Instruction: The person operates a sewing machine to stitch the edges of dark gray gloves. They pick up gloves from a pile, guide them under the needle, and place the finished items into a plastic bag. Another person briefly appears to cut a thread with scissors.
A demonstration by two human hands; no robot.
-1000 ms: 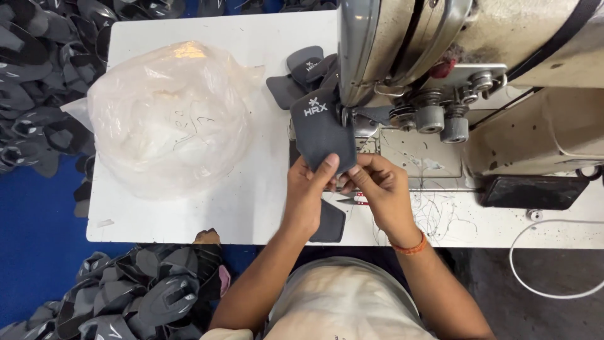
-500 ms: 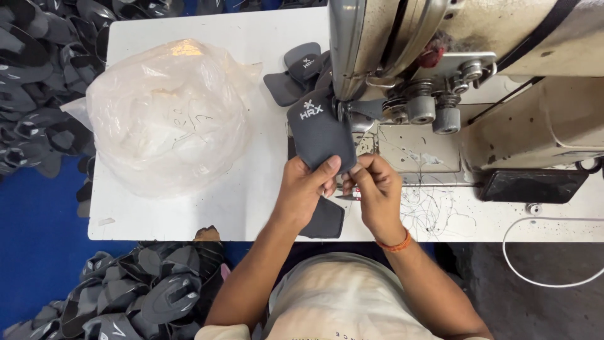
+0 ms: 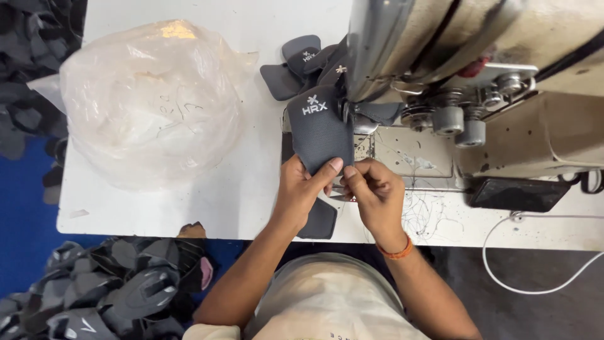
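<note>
A dark grey fabric piece (image 3: 319, 133) with a white logo lies on the white table, its far end under the head of the sewing machine (image 3: 453, 56). My left hand (image 3: 303, 189) pinches its near edge between thumb and fingers. My right hand (image 3: 371, 192) is right beside it, fingers closed on the same edge, with a small tool that I cannot make out. Another dark piece (image 3: 318, 220) lies under my left wrist at the table's front edge.
A big crumpled clear plastic bag (image 3: 148, 101) sits on the left of the white table (image 3: 207, 201). Several sewn grey pieces (image 3: 296, 63) lie behind the machine's needle. Heaps of dark pieces (image 3: 119, 289) cover the blue floor. A white cable (image 3: 535, 277) hangs at right.
The view has drifted left a little. Both hands stay pinched on the near edge of the grey piece, which has slid slightly further toward the machine.
</note>
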